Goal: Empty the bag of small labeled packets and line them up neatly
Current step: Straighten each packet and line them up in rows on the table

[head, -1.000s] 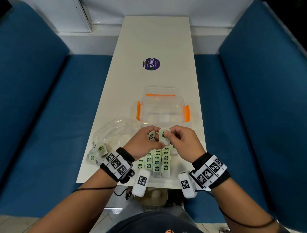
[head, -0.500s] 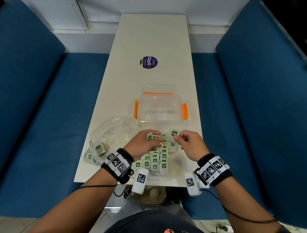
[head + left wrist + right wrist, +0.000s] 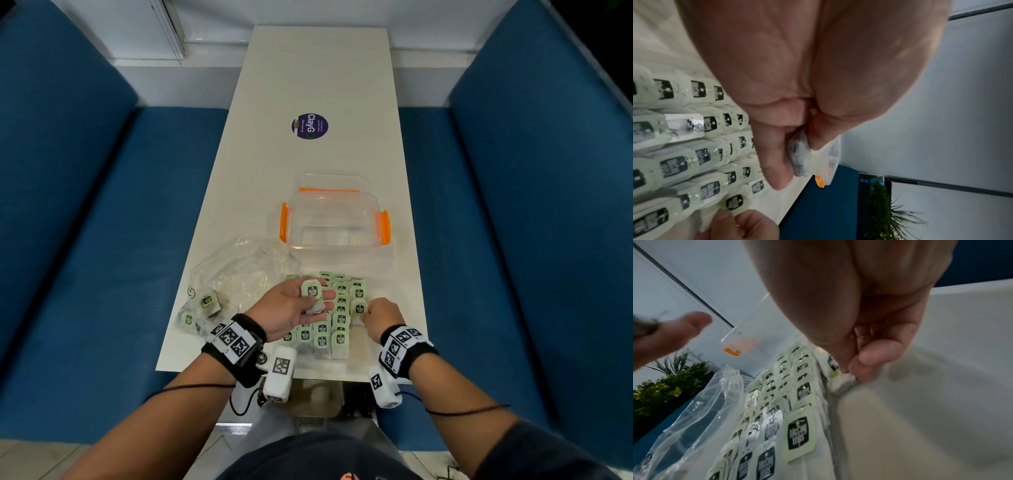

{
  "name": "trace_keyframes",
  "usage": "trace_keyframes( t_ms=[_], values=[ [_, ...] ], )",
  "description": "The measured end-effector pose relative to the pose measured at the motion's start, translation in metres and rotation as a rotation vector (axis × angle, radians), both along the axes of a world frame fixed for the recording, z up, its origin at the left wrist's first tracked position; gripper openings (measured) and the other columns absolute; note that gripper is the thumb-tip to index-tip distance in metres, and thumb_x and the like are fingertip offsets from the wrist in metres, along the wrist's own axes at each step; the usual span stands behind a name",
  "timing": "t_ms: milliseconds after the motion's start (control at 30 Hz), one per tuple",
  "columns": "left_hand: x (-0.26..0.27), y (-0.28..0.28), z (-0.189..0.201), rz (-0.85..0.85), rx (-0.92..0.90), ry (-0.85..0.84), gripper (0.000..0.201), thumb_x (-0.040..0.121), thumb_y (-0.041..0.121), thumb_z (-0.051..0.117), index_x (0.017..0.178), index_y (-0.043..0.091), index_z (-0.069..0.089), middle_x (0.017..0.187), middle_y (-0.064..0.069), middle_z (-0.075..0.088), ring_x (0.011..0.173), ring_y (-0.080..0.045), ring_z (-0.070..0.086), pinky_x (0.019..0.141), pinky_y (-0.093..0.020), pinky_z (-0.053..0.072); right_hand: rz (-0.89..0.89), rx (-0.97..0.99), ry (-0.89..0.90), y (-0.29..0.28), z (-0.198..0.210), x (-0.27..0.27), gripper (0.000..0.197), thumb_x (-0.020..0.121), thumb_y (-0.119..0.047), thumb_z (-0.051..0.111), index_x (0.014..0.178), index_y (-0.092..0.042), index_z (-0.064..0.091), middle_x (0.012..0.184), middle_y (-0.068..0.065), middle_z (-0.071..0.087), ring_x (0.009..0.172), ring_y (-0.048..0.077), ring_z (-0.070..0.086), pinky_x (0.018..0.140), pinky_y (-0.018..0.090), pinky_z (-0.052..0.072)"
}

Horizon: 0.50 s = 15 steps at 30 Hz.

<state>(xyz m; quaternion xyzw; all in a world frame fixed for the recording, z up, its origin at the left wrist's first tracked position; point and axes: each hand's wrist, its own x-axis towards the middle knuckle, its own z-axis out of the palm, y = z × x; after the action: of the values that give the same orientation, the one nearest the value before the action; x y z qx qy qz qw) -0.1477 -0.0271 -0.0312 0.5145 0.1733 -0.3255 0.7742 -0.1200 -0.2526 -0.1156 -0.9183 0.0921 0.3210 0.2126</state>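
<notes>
Your left hand (image 3: 291, 306) is palm-up just above the rows of packets (image 3: 330, 317), with one tea packet (image 3: 311, 289) lying across the fingers; the wrist view shows your thumb and fingers (image 3: 777, 154) curled round its pouch, so that hand is gripping it, not just carrying it. Your right hand (image 3: 378, 313) is down at the right edge of the rows, thumb and forefinger pinching the packet at the edge (image 3: 359, 308) by its pouch end, right at the bench (image 3: 322, 78) surface.

The rows sit on the near end of the bench, green tags all facing up with dark logos, packed side by side and overlapping a bit. Left of the rows is the clear plastic bag (image 3: 239, 270), crumpled and lying flat, with a couple of leftover packets (image 3: 200, 310) at its near-left corner; can't tell if they're inside it or on top. Just beyond the rows stands a clear box with orange clips (image 3: 334, 219). Further back from the rows there's a round purple sticker (image 3: 310, 126) on the bench. Blue sofas (image 3: 85, 205) run along both sides.
</notes>
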Motion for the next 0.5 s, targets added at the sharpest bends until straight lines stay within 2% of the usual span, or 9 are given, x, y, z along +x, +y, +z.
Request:
trace_keyframes(
  t_ms=[67, 133, 200, 267, 300, 400, 433, 500],
  values=[
    [-0.002, 0.000, 0.003, -0.017, 0.031, -0.023, 0.032, 0.104, -0.004, 0.045, 0.128, 0.014, 0.056, 0.125, -0.011, 0.072, 0.114, -0.028, 0.070, 0.093, -0.037, 0.060, -0.018, 0.007, -0.013, 0.002, 0.004, 0.001, 0.036, 0.101, -0.022, 0.059, 0.068, -0.016, 0.048, 0.088, 0.011, 0.064, 0.079, 0.028, 0.059, 0.068, 0.032, 0.047],
    [-0.003, 0.000, 0.006, -0.045, 0.072, -0.058, 0.031, 0.106, -0.001, 0.045, 0.130, 0.015, 0.055, 0.123, -0.009, 0.073, 0.113, -0.027, 0.071, 0.087, -0.033, 0.061, -0.044, 0.040, -0.011, 0.001, 0.010, 0.001, 0.026, 0.101, -0.024, 0.059, 0.077, -0.014, 0.054, 0.092, 0.010, 0.065, 0.083, 0.029, 0.061, 0.073, 0.034, 0.051],
    [-0.004, 0.000, 0.008, -0.058, 0.103, -0.093, 0.031, 0.106, 0.001, 0.047, 0.133, 0.013, 0.053, 0.122, -0.009, 0.073, 0.110, -0.027, 0.072, 0.081, -0.030, 0.060, -0.073, 0.069, -0.010, -0.003, 0.020, -0.001, 0.018, 0.100, -0.031, 0.061, 0.099, -0.013, 0.058, 0.102, 0.007, 0.065, 0.094, 0.029, 0.064, 0.079, 0.035, 0.051],
    [-0.004, 0.000, 0.008, -0.065, 0.138, -0.121, 0.032, 0.106, 0.003, 0.048, 0.136, 0.011, 0.051, 0.122, -0.011, 0.073, 0.108, -0.028, 0.073, 0.077, -0.028, 0.060, -0.079, 0.097, -0.064, -0.006, 0.031, -0.003, 0.029, 0.099, -0.040, 0.061, 0.116, -0.017, 0.057, 0.109, 0.002, 0.064, 0.102, 0.026, 0.064, 0.083, 0.034, 0.050],
    [-0.004, 0.000, 0.008, -0.069, 0.158, -0.136, 0.030, 0.106, 0.004, 0.049, 0.135, 0.009, 0.052, 0.122, -0.012, 0.073, 0.107, -0.028, 0.073, 0.075, -0.027, 0.060, -0.077, 0.148, -0.121, -0.005, 0.039, -0.004, 0.028, 0.099, -0.042, 0.061, 0.116, -0.020, 0.058, 0.108, -0.002, 0.066, 0.100, 0.022, 0.065, 0.082, 0.033, 0.050],
    [-0.004, -0.005, 0.006, -0.080, 0.255, -0.203, 0.019, 0.105, 0.009, 0.054, 0.122, 0.008, 0.062, 0.115, -0.011, 0.076, 0.101, -0.026, 0.074, 0.071, -0.026, 0.058, -0.061, 0.450, -0.293, 0.004, 0.068, -0.012, 0.012, 0.098, -0.039, 0.064, 0.099, -0.027, 0.068, 0.093, -0.012, 0.069, 0.084, 0.002, 0.062, 0.075, 0.023, 0.048],
    [-0.004, -0.006, 0.004, -0.083, 0.305, -0.228, 0.015, 0.104, 0.010, 0.056, 0.116, 0.008, 0.065, 0.111, -0.011, 0.077, 0.097, -0.024, 0.075, 0.070, -0.026, 0.056, -0.060, 0.557, -0.300, 0.009, 0.077, -0.015, 0.011, 0.098, -0.038, 0.065, 0.094, -0.028, 0.070, 0.088, -0.012, 0.069, 0.079, 0.000, 0.062, 0.074, 0.023, 0.050],
    [-0.002, -0.009, -0.001, -0.071, 0.382, -0.263, 0.013, 0.101, 0.013, 0.062, 0.107, 0.002, 0.067, 0.101, -0.015, 0.078, 0.088, -0.020, 0.074, 0.070, -0.027, 0.053, -0.062, 0.686, -0.271, 0.015, 0.085, -0.019, 0.013, 0.096, -0.039, 0.067, 0.091, -0.029, 0.074, 0.085, -0.009, 0.070, 0.072, 0.003, 0.061, 0.075, 0.031, 0.057]
  ],
)
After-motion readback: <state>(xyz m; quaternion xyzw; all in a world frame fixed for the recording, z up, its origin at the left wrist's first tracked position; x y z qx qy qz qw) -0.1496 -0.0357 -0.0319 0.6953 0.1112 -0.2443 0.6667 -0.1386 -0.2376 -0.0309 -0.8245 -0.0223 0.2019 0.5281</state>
